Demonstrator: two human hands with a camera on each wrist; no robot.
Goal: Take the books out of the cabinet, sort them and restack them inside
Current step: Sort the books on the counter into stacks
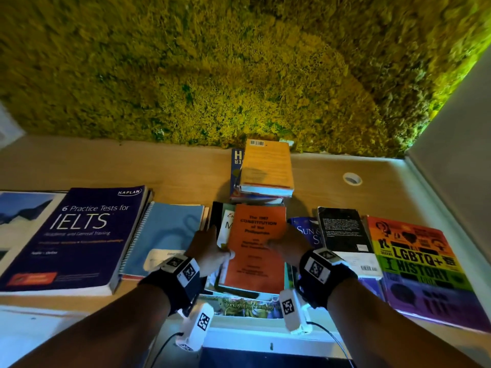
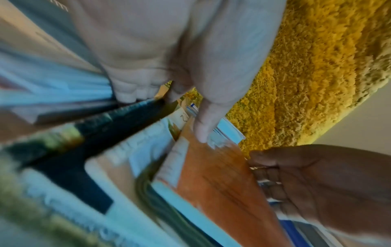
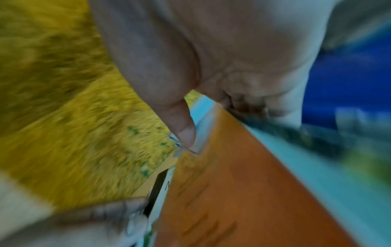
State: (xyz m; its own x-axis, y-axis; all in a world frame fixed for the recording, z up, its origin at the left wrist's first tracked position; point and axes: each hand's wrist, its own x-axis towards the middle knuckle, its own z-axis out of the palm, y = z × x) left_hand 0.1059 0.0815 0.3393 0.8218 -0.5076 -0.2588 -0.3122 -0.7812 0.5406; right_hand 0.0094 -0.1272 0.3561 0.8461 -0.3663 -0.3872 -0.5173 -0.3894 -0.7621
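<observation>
Orange Constitution booklet (image 1: 256, 243) atop a stack of books (image 1: 239, 288) at the near edge of the wooden surface (image 1: 172, 166). Left hand (image 1: 210, 251) clamping the stack's left side, fingers curled round the edges, thumb on top. Right hand (image 1: 288, 245) gripping the right side, thumb on the orange cover. Left of the booklet: IELTS book (image 1: 71, 235) and blue spiral notebook (image 1: 164, 232). Right of it: LGBTQ+ History book (image 1: 422, 264). Behind it: yellow book (image 1: 267, 168) topping 1 small pile.
</observation>
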